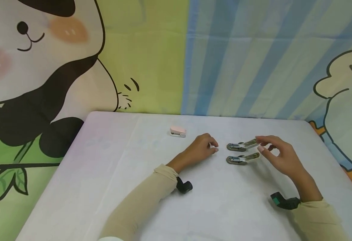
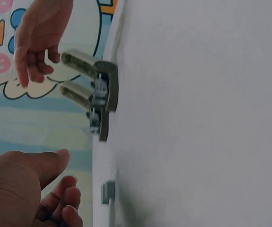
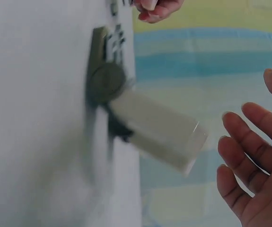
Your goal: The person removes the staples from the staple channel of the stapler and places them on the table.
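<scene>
Two small grey-green staplers lie side by side near the middle right of the table, the rear stapler (image 1: 236, 147) and the front stapler (image 1: 236, 160). Each has its pale upper arm swung up towards the right. Close to those raised ends is my right hand (image 1: 279, 155), its fingers loosely bent and holding nothing. In the right wrist view a gap shows between the fingers (image 3: 244, 137) and the front stapler's arm (image 3: 157, 125). My left hand (image 1: 200, 149) hovers left of the staplers, fingers relaxed, with nothing in it.
A small pale pink stapler (image 1: 178, 131) sits farther back, beyond my left hand. Each wrist carries a black camera mount, such as the left one (image 1: 184, 186). Behind the white table (image 1: 118, 187) hangs a cartoon-printed backdrop (image 1: 151, 60).
</scene>
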Demonstrator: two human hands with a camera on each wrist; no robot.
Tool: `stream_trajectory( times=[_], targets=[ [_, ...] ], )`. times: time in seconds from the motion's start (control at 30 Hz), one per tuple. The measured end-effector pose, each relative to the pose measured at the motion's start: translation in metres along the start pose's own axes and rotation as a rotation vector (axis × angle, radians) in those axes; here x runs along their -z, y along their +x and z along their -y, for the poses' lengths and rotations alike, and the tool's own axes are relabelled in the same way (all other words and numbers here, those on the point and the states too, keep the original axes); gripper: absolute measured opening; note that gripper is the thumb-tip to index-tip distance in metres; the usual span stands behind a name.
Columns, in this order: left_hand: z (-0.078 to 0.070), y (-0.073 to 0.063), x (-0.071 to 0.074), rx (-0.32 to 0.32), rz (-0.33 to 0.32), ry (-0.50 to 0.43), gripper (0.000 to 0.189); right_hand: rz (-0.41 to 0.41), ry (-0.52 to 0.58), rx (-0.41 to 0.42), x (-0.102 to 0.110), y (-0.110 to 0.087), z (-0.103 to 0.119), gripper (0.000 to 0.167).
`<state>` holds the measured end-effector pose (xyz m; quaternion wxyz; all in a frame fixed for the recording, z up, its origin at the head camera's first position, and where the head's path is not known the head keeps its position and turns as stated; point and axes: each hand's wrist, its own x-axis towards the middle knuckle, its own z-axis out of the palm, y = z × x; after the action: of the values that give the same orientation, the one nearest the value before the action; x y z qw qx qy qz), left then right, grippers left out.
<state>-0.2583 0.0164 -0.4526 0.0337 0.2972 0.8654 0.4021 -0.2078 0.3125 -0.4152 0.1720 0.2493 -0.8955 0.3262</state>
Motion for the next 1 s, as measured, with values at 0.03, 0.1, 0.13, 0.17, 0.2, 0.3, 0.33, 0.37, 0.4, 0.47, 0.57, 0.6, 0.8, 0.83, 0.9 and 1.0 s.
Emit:
stream_trajectory(
  times=[0.03, 0.1, 0.13, 0.17, 0.2, 0.3, 0.33, 0.37, 0.4, 0.47, 0.57, 0.6, 0.8, 0.83, 0.9, 1.0],
  targets=[
    [0.003, -0.001, 0.007, 0.009, -0.029, -0.004, 0.012, -0.005, -0.022, 0.012, 0.002, 0.004, 0.009, 0.04],
    [0.007, -0.004, 0.022, 0.034, -0.09, -0.013, 0.012, -0.018, -0.011, 0.058, 0.001, 0.013, 0.021, 0.043],
    [0.01, -0.005, 0.03, 0.047, -0.123, -0.013, 0.013, -0.019, -0.004, 0.081, 0.0, 0.018, 0.026, 0.044],
    [0.013, -0.007, 0.037, 0.054, -0.159, -0.008, 0.014, -0.016, 0.007, 0.1, -0.002, 0.023, 0.032, 0.045],
    [0.017, -0.009, 0.045, 0.061, -0.196, -0.003, 0.015, -0.01, 0.021, 0.12, -0.004, 0.028, 0.037, 0.045],
    [0.031, -0.017, 0.066, 0.091, -0.294, 0.007, 0.018, -0.002, 0.064, 0.184, -0.013, 0.044, 0.051, 0.045],
    [0.037, -0.02, 0.073, 0.11, -0.315, 0.005, 0.02, -0.001, 0.076, 0.191, -0.017, 0.05, 0.055, 0.044],
    [0.042, -0.023, 0.079, 0.134, -0.326, -0.005, 0.022, 0.0, 0.094, 0.188, -0.022, 0.055, 0.06, 0.043],
    [0.048, -0.027, 0.084, 0.155, -0.331, -0.016, 0.025, 0.002, 0.113, 0.181, -0.026, 0.061, 0.065, 0.042],
    [0.06, -0.034, 0.093, 0.207, -0.326, -0.033, 0.033, 0.003, 0.151, 0.153, -0.038, 0.07, 0.074, 0.039],
    [0.079, -0.044, 0.102, 0.28, -0.308, -0.056, 0.045, 0.043, 0.204, 0.082, -0.06, 0.08, 0.085, 0.035],
    [0.084, -0.046, 0.103, 0.294, -0.3, -0.055, 0.049, 0.064, 0.215, 0.063, -0.068, 0.082, 0.087, 0.034],
    [0.099, -0.052, 0.104, 0.363, -0.197, -0.059, 0.058, 0.282, 0.21, -0.136, -0.116, 0.097, 0.095, 0.033],
    [0.099, -0.053, 0.104, 0.367, -0.186, -0.062, 0.056, 0.314, 0.202, -0.177, -0.124, 0.1, 0.095, 0.034],
    [0.099, -0.052, 0.103, 0.364, -0.179, -0.066, 0.052, 0.35, 0.196, -0.258, -0.139, 0.107, 0.095, 0.036],
    [0.098, -0.05, 0.101, 0.346, -0.179, -0.054, 0.047, 0.37, 0.213, -0.348, -0.158, 0.115, 0.092, 0.041]
  ],
)
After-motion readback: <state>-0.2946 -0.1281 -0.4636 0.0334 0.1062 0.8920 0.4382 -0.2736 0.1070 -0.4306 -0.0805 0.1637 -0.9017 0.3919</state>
